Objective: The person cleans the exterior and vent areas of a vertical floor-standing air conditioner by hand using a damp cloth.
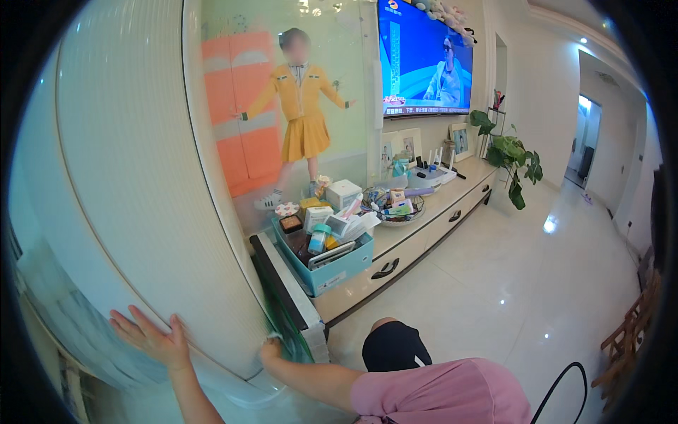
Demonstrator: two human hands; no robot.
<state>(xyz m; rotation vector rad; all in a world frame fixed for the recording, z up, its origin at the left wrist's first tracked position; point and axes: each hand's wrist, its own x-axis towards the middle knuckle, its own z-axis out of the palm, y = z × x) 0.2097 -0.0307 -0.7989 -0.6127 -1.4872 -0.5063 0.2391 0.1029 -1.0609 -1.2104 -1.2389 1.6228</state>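
Observation:
My left hand [153, 339] lies against a tall, curved white ribbed panel [143, 159], low on its surface, with the fingers spread. My right hand [271, 351] is at the panel's lower right edge, beside a green-tinted glass edge [283, 318]. Its fingers are closed around a small white wad [274, 336], which looks like cloth or tissue; most of it is hidden. My right arm, in a pink sleeve [445, 392], reaches across from the lower right.
A blue box [339, 276] full of bottles and small cartons sits at the near end of a low TV cabinet [408, 254]. Beyond it are a wire basket [405, 220], a white router [424, 177] and a leafy plant [508, 151]. A television [429, 63] hangs above.

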